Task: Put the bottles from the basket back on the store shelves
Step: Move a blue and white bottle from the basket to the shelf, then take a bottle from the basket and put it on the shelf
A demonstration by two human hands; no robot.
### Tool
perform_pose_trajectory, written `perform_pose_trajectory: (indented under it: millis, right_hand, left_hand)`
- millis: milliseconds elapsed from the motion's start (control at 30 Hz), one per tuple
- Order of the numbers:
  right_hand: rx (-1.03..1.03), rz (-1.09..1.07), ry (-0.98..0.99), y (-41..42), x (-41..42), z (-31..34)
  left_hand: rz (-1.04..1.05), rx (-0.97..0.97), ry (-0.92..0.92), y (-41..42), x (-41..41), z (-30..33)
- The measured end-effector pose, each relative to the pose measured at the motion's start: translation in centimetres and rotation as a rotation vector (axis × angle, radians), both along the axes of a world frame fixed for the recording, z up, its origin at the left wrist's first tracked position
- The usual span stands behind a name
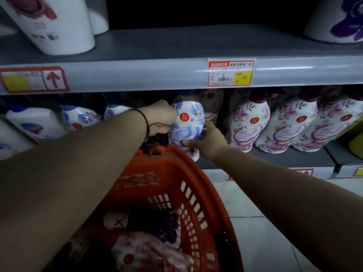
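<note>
A white bottle with blue flowers and a red round logo (186,124) is held in both hands at the front of the lower shelf (275,157). My left hand (163,116) grips its upper left side. My right hand (208,142) holds it from below and to the right. Under my arms hangs the red plastic basket (196,193). Inside it lie a pink-flowered bottle (149,252) and a purple-flowered one (169,224).
Blue-flowered bottles (80,118) stand at the left of the lower shelf, purple-flowered bottles (249,124) at the right. The upper shelf (176,44) carries white bottles (59,26) and a price tag (230,73) on its edge. Tiled floor (265,232) lies below.
</note>
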State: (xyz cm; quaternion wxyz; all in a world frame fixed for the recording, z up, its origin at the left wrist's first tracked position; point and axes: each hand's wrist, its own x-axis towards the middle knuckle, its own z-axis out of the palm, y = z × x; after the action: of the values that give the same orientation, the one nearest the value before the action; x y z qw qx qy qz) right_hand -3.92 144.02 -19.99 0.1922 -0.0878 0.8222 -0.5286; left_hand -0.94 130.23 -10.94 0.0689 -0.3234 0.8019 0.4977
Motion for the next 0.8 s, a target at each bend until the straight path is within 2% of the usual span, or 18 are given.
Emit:
perform_pose_trajectory:
  millis: [100,233,333,433,633,800]
  right_hand:
    - [0.009,0.008,0.004,-1.7,0.3,0.0]
    - [0.034,0.091,0.046,-3.6,0.7,0.4]
    - [0.015,0.112,0.064,-4.6,0.4,0.6]
    - [0.031,0.100,0.101,-4.9,0.0,0.7]
    - [0.115,0.112,0.106,-4.8,-0.5,0.8]
    - [0.263,0.048,0.187,-3.6,0.3,2.6]
  left_hand:
    - [0.008,0.059,0.003,-1.9,1.0,-0.9]
    - [0.042,-0.103,0.045,-4.3,2.1,-3.0]
    - [0.038,-0.053,0.016,-4.4,3.2,-1.9]
    - [0.043,-0.117,0.057,-4.8,3.0,-2.6]
    - [0.102,-0.114,0.077,-4.8,2.8,-3.4]
    - [0.057,-0.303,0.115,-4.7,4.1,-1.7]
